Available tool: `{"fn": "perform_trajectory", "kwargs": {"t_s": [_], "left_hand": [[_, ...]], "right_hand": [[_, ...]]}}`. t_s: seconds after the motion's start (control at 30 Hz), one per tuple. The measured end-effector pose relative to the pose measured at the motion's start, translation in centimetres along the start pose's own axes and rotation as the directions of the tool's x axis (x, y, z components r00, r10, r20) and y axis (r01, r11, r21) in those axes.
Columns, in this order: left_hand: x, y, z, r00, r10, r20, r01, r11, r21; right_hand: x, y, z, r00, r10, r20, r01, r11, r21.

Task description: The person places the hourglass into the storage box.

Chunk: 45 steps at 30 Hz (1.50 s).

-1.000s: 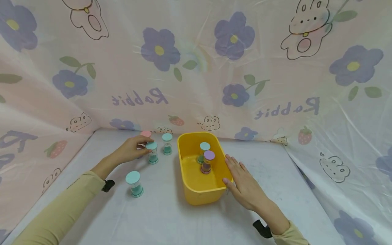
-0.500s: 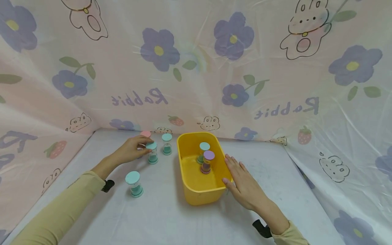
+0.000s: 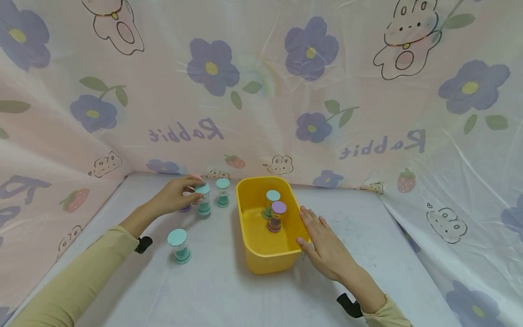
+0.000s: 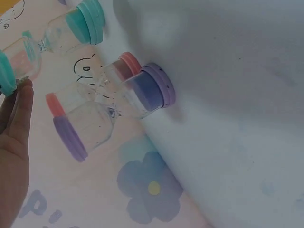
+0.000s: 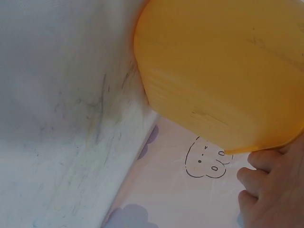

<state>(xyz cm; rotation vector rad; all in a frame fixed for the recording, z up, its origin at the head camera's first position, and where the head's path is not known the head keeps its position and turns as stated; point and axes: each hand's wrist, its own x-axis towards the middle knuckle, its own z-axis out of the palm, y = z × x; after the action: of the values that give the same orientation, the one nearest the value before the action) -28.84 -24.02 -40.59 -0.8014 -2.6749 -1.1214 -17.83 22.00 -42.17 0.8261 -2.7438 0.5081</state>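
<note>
A white table (image 3: 229, 290) sits inside a flower-printed plastic enclosure. Near its middle, toward the back edge, stands a yellow bin (image 3: 261, 254) holding 2 sand timers, 1 teal-capped (image 3: 272, 200) and 1 purple-capped (image 3: 278, 215).

The right hand (image 3: 324, 247) lies flat along the bin's right rim, fingers straight, steadying it without gripping.

The left hand (image 3: 175, 197) reaches toward the back left corner and pinches a teal-capped sand timer (image 3: 203, 200) near its top, fingers curled around it. That timer stands upright, or just off the table; which cannot be told. A purple-and-pink timer (image 4: 142, 90) stands just behind the hand, another teal timer (image 3: 222, 191) just to its right, and a 4th (image 3: 178, 245) nearer the front edge.

To carry this well, it seems wise to keep the timer upright and clear of its close neighbours, and hold the bin still.
</note>
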Motion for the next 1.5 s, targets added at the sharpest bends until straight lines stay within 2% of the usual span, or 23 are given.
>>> {"fn": "perform_trajectory", "kwargs": {"t_s": [0.17, 0.47, 0.73, 1.13, 1.5], "left_hand": [[0.1, 0.8, -0.5, 1.000, 0.003, -0.018, -0.002, 1.000, 0.008], [0.8, 2.5, -1.3, 0.995, 0.080, -0.063, -0.079, 0.997, 0.019], [1.7, 3.9, -1.7, 0.986, 0.135, -0.096, -0.129, 0.989, 0.066], [2.7, 6.4, -2.0, 0.972, 0.196, -0.125, -0.192, 0.980, 0.046], [3.6, 8.4, -2.2, 0.946, 0.290, -0.145, -0.289, 0.957, 0.031]], "right_hand": [[0.0, 0.0, 0.1, 1.000, 0.001, 0.000, -0.001, 1.000, -0.002], [-0.1, 0.0, 0.2, 1.000, 0.012, 0.003, -0.012, 1.000, 0.001], [-0.1, 0.0, 0.2, 1.000, 0.013, 0.000, -0.013, 1.000, 0.001], [-0.1, -0.1, 0.2, 1.000, 0.005, -0.001, -0.005, 1.000, -0.004], [-0.2, -0.1, 0.3, 1.000, 0.016, 0.004, -0.016, 1.000, -0.001]]}}
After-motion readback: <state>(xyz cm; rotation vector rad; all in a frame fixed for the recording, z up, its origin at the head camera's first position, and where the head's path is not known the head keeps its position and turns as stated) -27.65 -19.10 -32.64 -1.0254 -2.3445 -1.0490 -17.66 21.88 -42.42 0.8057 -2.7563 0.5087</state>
